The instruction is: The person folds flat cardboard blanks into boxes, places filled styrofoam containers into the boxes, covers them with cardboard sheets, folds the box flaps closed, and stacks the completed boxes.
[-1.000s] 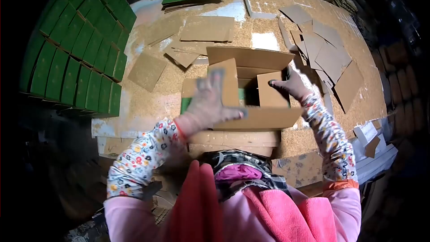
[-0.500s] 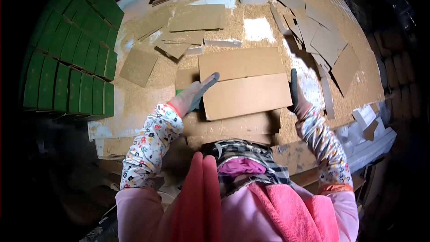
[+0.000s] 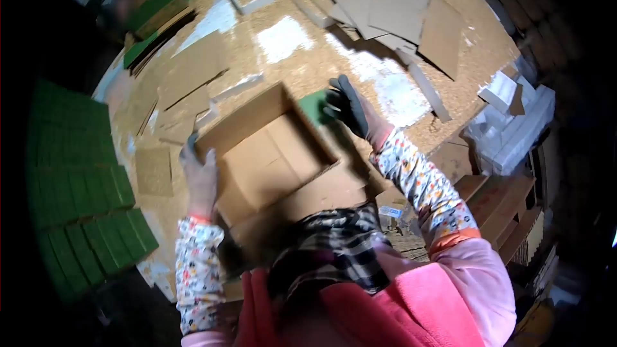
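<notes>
An open cardboard box point(image 3: 267, 160) sits in front of my body, its hollow inside facing up and its near edge against the checked apron point(image 3: 347, 238). At the box's left wall, my left hand point(image 3: 200, 177) grips the edge, with the thumb on the inner side. My right hand point(image 3: 350, 110), in a dark-coated glove, is raised beyond the box's right corner. Its fingers are stretched out and hold nothing. Just beside those fingers, a green patch of cardboard point(image 3: 313, 106) shows behind the box. More brown cardboard point(image 3: 331, 187) lies along the box's near right side.
Stacks of green boxes point(image 3: 96, 244) stand at the left. Flat cardboard sheets point(image 3: 398, 9) lie on the far right of the worktable point(image 3: 283, 64), others point(image 3: 193, 67) on its left. White wrapped pieces point(image 3: 514, 122) sit at the right edge. Another person point(image 3: 125, 6) is blurred at far left.
The box has turned over from its closed face to its open side and come nearer my body. My right hand has left its side and opened. The view has swung to the right.
</notes>
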Demonstrator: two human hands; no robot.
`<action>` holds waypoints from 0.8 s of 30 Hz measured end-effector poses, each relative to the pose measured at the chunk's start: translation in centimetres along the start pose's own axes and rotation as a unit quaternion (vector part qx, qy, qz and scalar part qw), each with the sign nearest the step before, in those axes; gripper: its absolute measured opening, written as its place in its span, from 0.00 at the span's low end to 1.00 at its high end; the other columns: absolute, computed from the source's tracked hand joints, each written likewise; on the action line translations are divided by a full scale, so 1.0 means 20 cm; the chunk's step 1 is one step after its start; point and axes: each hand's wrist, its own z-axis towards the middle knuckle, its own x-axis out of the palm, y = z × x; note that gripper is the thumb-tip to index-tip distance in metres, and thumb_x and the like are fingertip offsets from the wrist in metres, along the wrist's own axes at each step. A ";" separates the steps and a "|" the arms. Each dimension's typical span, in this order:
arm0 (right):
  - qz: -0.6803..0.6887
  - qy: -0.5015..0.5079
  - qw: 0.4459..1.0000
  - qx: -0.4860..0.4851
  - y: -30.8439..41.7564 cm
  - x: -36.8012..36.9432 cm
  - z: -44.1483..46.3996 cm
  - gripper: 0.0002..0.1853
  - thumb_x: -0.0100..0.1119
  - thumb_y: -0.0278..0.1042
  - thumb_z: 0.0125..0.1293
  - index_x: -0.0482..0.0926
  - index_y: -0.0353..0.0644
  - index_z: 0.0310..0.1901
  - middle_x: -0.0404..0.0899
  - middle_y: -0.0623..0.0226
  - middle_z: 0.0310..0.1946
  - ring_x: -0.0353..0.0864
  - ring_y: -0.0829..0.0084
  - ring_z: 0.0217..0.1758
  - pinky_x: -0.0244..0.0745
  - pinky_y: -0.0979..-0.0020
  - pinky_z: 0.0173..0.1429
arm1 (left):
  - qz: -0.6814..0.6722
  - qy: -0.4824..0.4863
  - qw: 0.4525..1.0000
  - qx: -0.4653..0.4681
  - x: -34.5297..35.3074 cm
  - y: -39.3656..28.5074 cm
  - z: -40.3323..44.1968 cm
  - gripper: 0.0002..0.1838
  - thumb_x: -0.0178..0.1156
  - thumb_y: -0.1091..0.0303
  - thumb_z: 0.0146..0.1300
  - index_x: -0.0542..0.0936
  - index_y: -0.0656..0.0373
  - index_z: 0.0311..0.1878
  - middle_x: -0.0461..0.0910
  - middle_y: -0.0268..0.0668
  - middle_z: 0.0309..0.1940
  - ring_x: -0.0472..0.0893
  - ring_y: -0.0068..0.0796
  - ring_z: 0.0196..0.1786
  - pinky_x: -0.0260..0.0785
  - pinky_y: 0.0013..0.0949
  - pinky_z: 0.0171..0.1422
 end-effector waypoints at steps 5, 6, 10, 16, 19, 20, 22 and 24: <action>-0.246 -0.681 0.690 -0.001 -0.20 -1.00 -0.19 0.39 0.55 0.47 0.66 0.51 0.29 0.68 0.54 0.44 0.68 0.52 0.56 0.73 0.45 0.63 0.76 | -0.075 0.023 0.994 -0.081 -0.04 0.03 -0.06 0.24 0.48 0.79 0.63 0.66 0.66 0.64 0.68 0.44 0.62 0.66 0.35 0.65 0.53 0.33 0.71; -0.161 -0.693 0.702 -0.019 -0.33 -1.27 -0.25 0.40 0.56 0.47 0.65 0.51 0.30 0.69 0.56 0.47 0.68 0.55 0.57 0.71 0.47 0.65 0.75 | -0.072 0.019 0.993 -0.094 -0.03 -0.03 -0.04 0.24 0.48 0.78 0.63 0.66 0.66 0.64 0.68 0.44 0.62 0.66 0.36 0.65 0.54 0.32 0.70; -0.068 -0.501 0.860 0.073 -0.46 -1.54 -0.39 0.37 0.58 0.47 0.64 0.56 0.37 0.68 0.64 0.58 0.64 0.66 0.61 0.64 0.63 0.65 0.67 | -0.053 0.035 0.990 -0.129 -0.04 -0.06 -0.01 0.24 0.50 0.76 0.64 0.65 0.66 0.64 0.69 0.43 0.62 0.68 0.36 0.64 0.56 0.32 0.69; 0.471 -0.418 0.773 0.081 -0.50 -1.30 -0.55 0.28 0.53 0.47 0.68 0.66 0.34 0.61 0.73 0.56 0.57 0.76 0.57 0.56 0.77 0.55 0.56 | 0.160 0.100 0.953 -0.236 -0.11 -0.46 0.01 0.25 0.50 0.67 0.68 0.64 0.66 0.65 0.67 0.43 0.64 0.68 0.34 0.64 0.56 0.32 0.69; 0.390 -0.337 0.855 0.051 -0.41 -0.88 -0.62 0.28 0.50 0.49 0.69 0.66 0.40 0.63 0.72 0.58 0.59 0.75 0.58 0.58 0.74 0.59 0.60 | -0.069 -0.067 0.994 -0.044 -0.01 -0.09 -0.05 0.24 0.49 0.63 0.69 0.65 0.65 0.65 0.72 0.40 0.59 0.71 0.32 0.60 0.61 0.31 0.65; 0.338 -0.293 0.894 0.033 -0.46 -0.80 -0.64 0.26 0.48 0.47 0.70 0.65 0.41 0.64 0.72 0.58 0.59 0.74 0.59 0.59 0.73 0.59 0.60 | -0.216 -0.084 0.963 -0.138 0.03 0.07 -0.05 0.22 0.48 0.63 0.70 0.67 0.64 0.63 0.74 0.38 0.56 0.72 0.31 0.57 0.63 0.30 0.63; 0.465 -0.201 0.858 0.090 -0.11 -0.56 -0.57 0.26 0.47 0.46 0.71 0.64 0.41 0.65 0.72 0.59 0.60 0.74 0.60 0.59 0.72 0.60 0.61 | -0.358 -0.020 0.917 -0.172 0.05 0.26 -0.01 0.18 0.47 0.62 0.71 0.73 0.62 0.58 0.76 0.34 0.49 0.74 0.28 0.52 0.66 0.29 0.58; 0.250 -0.087 0.963 0.060 0.05 -0.46 -0.48 0.28 0.54 0.39 0.66 0.63 0.38 0.65 0.72 0.57 0.59 0.73 0.64 0.60 0.70 0.64 0.62 | -0.507 0.026 0.843 -0.175 0.10 0.29 0.09 0.16 0.46 0.61 0.71 0.78 0.61 0.48 0.77 0.31 0.41 0.74 0.22 0.45 0.67 0.28 0.54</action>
